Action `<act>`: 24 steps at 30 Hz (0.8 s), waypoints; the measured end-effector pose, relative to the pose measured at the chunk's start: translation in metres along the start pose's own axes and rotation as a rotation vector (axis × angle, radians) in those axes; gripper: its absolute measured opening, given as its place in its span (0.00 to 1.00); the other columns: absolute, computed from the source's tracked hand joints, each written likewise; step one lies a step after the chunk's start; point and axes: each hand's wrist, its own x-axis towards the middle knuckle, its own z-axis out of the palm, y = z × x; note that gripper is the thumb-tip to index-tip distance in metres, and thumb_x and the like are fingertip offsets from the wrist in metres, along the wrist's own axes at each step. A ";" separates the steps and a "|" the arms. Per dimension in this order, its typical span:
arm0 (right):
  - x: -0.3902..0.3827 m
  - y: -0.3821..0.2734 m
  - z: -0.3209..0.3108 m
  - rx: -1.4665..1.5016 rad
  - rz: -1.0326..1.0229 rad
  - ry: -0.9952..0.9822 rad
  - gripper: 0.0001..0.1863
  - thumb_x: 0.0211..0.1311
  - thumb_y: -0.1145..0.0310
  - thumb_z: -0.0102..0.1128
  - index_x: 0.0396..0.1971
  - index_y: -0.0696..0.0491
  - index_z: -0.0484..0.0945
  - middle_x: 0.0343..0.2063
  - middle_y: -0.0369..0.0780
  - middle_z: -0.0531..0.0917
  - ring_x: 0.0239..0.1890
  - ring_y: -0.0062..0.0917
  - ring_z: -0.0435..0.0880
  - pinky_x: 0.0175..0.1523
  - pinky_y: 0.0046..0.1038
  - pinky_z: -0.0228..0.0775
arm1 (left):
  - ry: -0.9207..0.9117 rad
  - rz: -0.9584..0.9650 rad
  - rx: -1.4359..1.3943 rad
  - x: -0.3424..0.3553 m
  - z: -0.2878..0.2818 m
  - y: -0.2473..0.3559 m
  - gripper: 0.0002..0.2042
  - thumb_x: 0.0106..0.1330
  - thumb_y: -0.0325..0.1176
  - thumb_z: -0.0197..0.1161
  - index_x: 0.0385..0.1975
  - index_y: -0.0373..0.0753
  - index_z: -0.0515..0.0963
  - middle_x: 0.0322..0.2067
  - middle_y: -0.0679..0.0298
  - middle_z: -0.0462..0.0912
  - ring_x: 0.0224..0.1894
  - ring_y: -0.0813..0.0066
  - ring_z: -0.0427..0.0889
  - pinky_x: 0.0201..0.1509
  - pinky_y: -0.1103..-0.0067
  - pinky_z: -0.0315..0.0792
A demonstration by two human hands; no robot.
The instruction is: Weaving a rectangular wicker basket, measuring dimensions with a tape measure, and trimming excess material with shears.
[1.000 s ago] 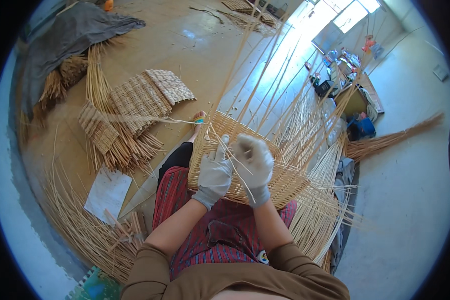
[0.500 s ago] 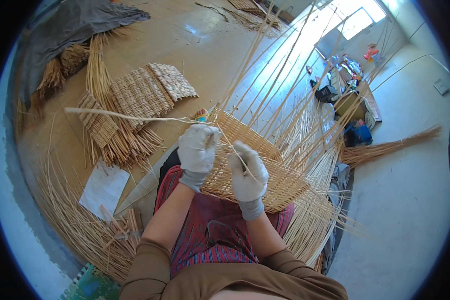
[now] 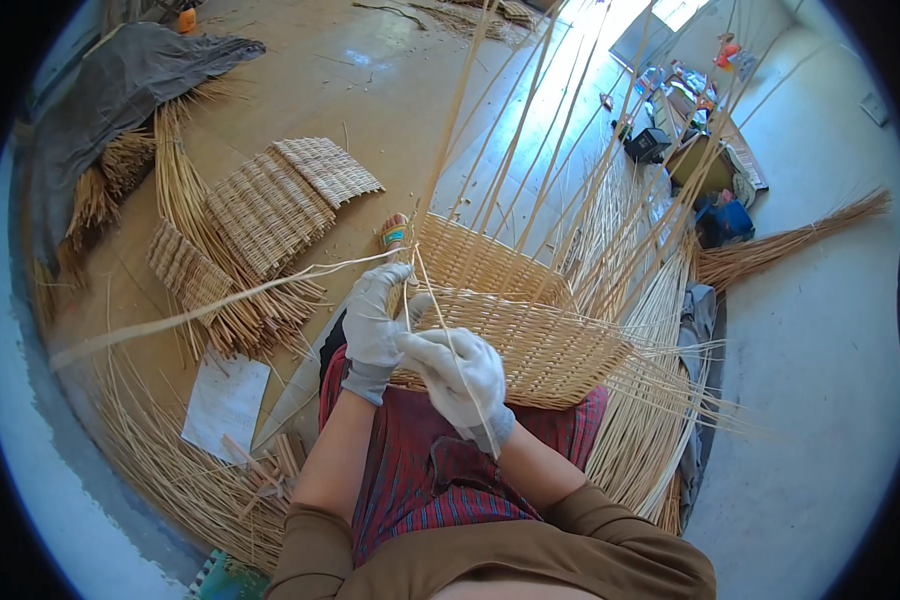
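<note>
A half-woven wicker basket rests on my lap, with many long upright stakes rising from it. My left hand, in a white glove, grips a long flat cane strand at the basket's near rim; the strand trails out to the left. My right hand, also gloved, sits just in front of the rim and pinches a thin strand that runs down across its fingers. The two hands are almost touching.
Woven wicker panels and bundles of cane lie on the floor to the left, near a grey cloth. A white paper sheet lies by my left knee. More cane is piled at right; boxes stand beyond.
My left hand has come down from a raised position to the basket rim. My right hand has moved in toward it. The long strand now trails lower and farther left.
</note>
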 end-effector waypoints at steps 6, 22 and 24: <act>-0.018 0.039 -0.015 0.696 0.707 0.340 0.09 0.72 0.72 0.59 0.46 0.57 0.84 0.37 0.35 0.87 0.33 0.14 0.81 0.33 0.15 0.71 | -0.072 0.036 0.029 0.001 0.000 -0.008 0.25 0.50 0.39 0.79 0.47 0.36 0.82 0.48 0.56 0.83 0.50 0.60 0.82 0.57 0.71 0.75; -0.010 0.011 -0.011 0.378 0.146 0.216 0.15 0.57 0.86 0.64 0.44 0.58 0.85 0.36 0.40 0.86 0.37 0.24 0.86 0.41 0.24 0.79 | -0.096 0.077 -0.037 -0.009 0.004 -0.018 0.18 0.63 0.21 0.68 0.53 0.34 0.79 0.46 0.60 0.83 0.46 0.75 0.82 0.51 0.78 0.79; -0.013 0.028 -0.014 0.578 0.238 0.337 0.13 0.62 0.82 0.63 0.45 0.58 0.85 0.37 0.37 0.87 0.36 0.17 0.84 0.37 0.19 0.77 | -0.116 0.116 0.009 -0.006 0.002 -0.015 0.17 0.62 0.21 0.69 0.52 0.34 0.79 0.46 0.60 0.83 0.46 0.75 0.83 0.52 0.77 0.79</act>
